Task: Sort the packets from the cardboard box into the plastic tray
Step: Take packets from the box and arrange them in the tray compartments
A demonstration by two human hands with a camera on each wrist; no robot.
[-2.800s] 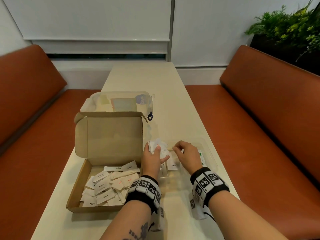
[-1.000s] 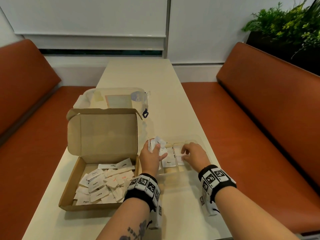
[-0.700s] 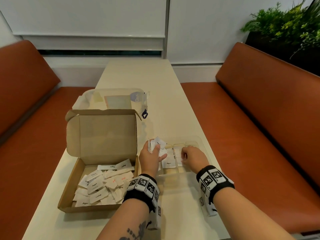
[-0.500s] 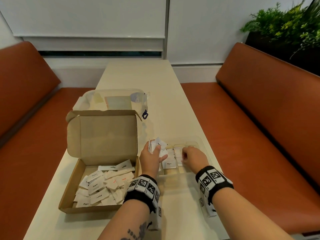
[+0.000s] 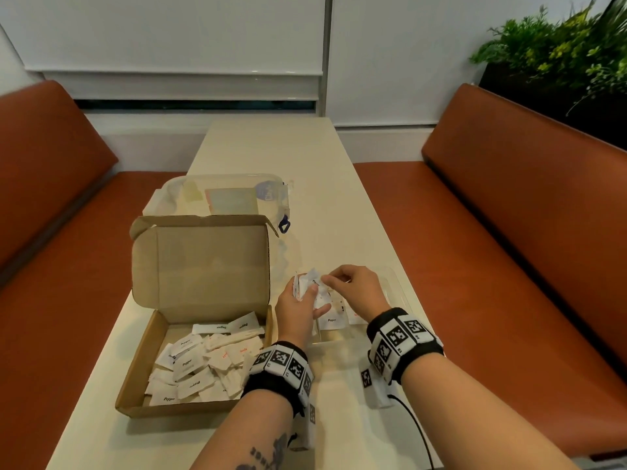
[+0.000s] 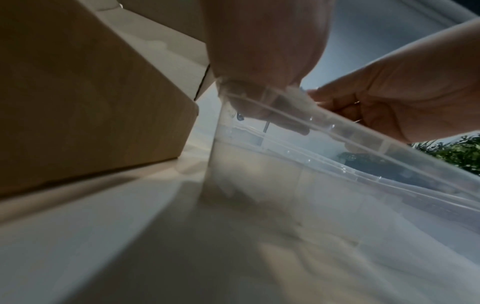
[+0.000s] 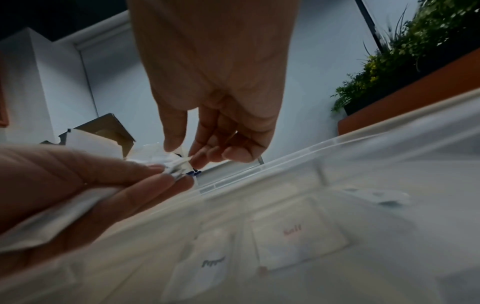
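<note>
- My left hand [image 5: 298, 310] grips a loose bunch of packets [image 5: 310, 283] above the plastic tray [image 5: 402, 293]; if I relax, several could spill into wrong compartments.
- My right hand [image 5: 353, 286] pinches one packet's corner; pulling may drag neighbours out.
- Many packets remain in the cardboard box [image 5: 146, 351]; Salt and Pepper look alike, so I could misread one.
</note>
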